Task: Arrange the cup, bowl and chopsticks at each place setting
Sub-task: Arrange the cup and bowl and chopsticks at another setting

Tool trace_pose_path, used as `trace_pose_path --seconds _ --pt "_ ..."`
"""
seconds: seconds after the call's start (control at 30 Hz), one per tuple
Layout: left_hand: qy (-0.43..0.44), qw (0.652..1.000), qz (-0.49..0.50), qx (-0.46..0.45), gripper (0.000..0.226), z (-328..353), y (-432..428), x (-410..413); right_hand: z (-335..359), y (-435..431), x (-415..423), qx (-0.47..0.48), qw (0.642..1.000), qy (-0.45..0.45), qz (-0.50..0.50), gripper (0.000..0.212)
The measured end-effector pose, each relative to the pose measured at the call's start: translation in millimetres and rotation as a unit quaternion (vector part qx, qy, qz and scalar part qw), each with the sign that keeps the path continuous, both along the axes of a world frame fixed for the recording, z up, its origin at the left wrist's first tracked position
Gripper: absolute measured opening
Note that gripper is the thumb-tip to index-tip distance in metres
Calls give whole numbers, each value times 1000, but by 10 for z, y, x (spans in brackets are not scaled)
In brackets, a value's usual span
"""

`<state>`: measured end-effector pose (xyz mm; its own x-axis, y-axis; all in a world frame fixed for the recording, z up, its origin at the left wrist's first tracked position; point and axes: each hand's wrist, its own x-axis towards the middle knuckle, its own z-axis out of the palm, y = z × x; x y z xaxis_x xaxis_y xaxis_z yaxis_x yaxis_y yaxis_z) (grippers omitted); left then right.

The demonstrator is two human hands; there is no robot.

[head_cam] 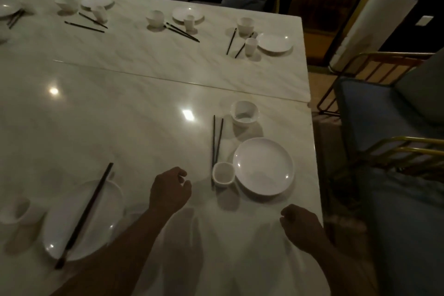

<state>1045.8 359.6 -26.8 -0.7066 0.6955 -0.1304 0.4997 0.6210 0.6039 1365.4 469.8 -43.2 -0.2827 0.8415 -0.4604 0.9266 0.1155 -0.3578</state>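
Observation:
At the near right setting a white plate (pixel 264 166) lies on the marble table (pixel 120 115). A small white cup (pixel 224 173) stands against the plate's left edge, and a white bowl (pixel 245 113) sits beyond the plate. Two dark chopsticks (pixel 217 139) lie side by side left of bowl and plate, their near ends behind the cup. My left hand (pixel 169 190) hovers just left of the cup with loosely curled fingers and holds nothing. My right hand (pixel 300 226) hangs near the table's right edge, loosely curled and empty.
At the near left, a plate (pixel 96 211) has a pair of chopsticks (pixel 86 211) lying across it, and a blurred cup (pixel 14 209) stands beside it. Several more settings line the far side. Blue-cushioned chairs (pixel 384 127) stand to the right.

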Motion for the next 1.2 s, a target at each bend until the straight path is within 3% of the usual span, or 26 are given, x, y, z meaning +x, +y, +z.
trace_pose_path --seconds 0.4,0.8,1.03,1.2 --pt "24 993 115 23 37 -83 372 1088 85 1068 424 4 989 26 144 27" --pt "-10 995 100 6 74 96 306 1347 718 1559 -104 83 970 66 220 33" --pt "-24 995 92 -27 91 20 449 1192 626 2286 -1115 110 945 80 298 65" --pt "-47 989 136 -43 99 -125 820 1106 304 2908 -1884 140 893 75 420 101"
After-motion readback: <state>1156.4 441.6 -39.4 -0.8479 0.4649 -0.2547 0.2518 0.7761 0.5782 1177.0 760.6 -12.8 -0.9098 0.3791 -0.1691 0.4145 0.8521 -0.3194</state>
